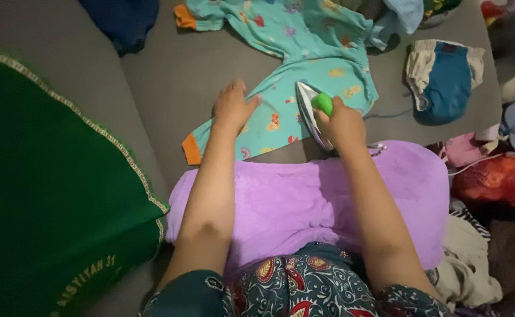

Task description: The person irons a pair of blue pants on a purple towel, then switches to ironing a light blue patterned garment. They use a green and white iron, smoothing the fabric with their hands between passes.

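Figure: ironing on a grey padded surface (169,76), seen from above your own arms. No open container shows in this view; the nearest thing to one is the heap of laundry at the far right edge, where a folded blue and cream garment (444,79) lies on the grey surface and further crumpled pieces lie beyond it.

Your right hand (342,123) closes around the green handle (323,103) of the iron (310,111), fingers curled tight together over the grip. The iron's pointed silver body is tipped on its side, with the tip towards the far end, and it stands on the teal printed garment (304,47) near the middle of the scene. Your left hand (233,107) lies flat on the same garment just left of the iron, fingers together and extended, thumb held out to the right; it presses the cloth near the leg that ends in an orange cuff (191,149).

The garment spreads from that near-left cuff up to the far centre, where a second orange cuff (182,16) shows. A lilac fleecy cloth (304,199) covers the near part of the surface beneath both forearms and lies against the garment's near edge. A dark green cloth with gold trim (46,194) fills the near left. A dark blue cloth (125,20) lies at the far left. A red item (495,179) and a pink one (463,149) sit at the right, beside a thin white cord (474,162).
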